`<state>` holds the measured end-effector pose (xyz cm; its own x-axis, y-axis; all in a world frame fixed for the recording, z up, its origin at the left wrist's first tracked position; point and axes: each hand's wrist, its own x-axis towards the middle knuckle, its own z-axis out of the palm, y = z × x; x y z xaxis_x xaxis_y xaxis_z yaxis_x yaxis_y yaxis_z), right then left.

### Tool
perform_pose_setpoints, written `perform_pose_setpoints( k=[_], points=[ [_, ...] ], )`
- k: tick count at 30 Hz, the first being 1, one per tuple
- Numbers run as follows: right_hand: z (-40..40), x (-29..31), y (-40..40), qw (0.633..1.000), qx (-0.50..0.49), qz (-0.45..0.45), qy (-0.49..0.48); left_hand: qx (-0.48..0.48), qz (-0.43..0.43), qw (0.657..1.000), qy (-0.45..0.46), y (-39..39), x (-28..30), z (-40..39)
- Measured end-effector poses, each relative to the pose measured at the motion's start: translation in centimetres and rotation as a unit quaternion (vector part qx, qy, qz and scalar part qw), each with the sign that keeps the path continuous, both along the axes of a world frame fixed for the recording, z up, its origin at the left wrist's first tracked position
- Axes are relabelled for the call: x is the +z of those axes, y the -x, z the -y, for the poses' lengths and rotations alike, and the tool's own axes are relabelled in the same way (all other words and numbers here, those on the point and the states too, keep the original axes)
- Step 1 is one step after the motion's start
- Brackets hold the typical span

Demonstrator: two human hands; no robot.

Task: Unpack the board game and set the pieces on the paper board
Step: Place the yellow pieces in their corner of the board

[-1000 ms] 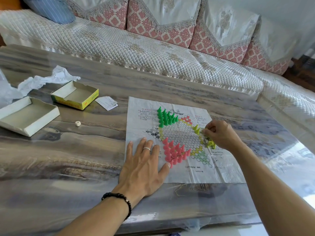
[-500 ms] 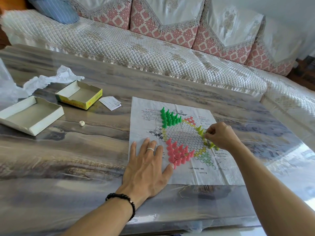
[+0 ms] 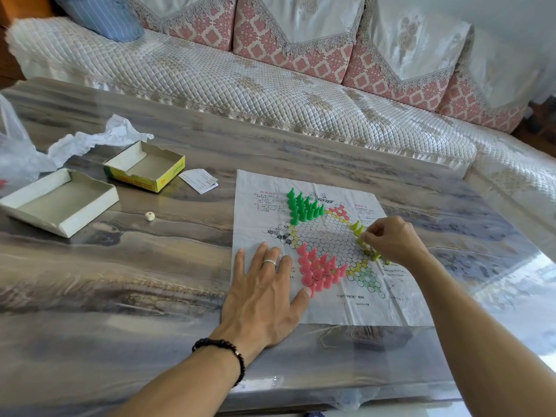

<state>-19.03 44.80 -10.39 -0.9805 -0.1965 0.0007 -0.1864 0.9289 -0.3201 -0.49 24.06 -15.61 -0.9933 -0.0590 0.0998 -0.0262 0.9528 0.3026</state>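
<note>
Your right hand (image 3: 391, 240) pinches a yellow-green piece (image 3: 362, 239) at the paper board (image 3: 331, 308)'s three o'clock point, its tip upright. Your left hand (image 3: 264, 293) lies flat and empty at seven o'clock, pinning the sheet.

The curled right hand (image 3: 391, 242) hides most of the small yellow-green cone pieces (image 3: 359, 231). Red and black print on the creased white paper board (image 3: 400, 299) is too small to read. A clear plastic bag (image 3: 12, 152) is cut off at the left edge.

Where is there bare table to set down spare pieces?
Free: the wooden table between the small white bead and the flat left hand. Crowded: the paper board with green pegs, pink pegs and the right hand on yellow pegs.
</note>
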Motion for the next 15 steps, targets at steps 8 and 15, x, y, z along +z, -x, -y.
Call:
perform_pose_setpoints(
  k=[8,15],
  points=[
    [-1.6,1.1,-1.6,0.999,0.026,-0.017,-0.026,-0.003,0.002,1.000,0.005,-0.1,0.2,0.0],
    [-2.0,0.6,-2.5,0.990,0.067,-0.028,-0.125,-0.002,0.004,1.000,0.006,-0.2,0.3,-0.1]
  ],
)
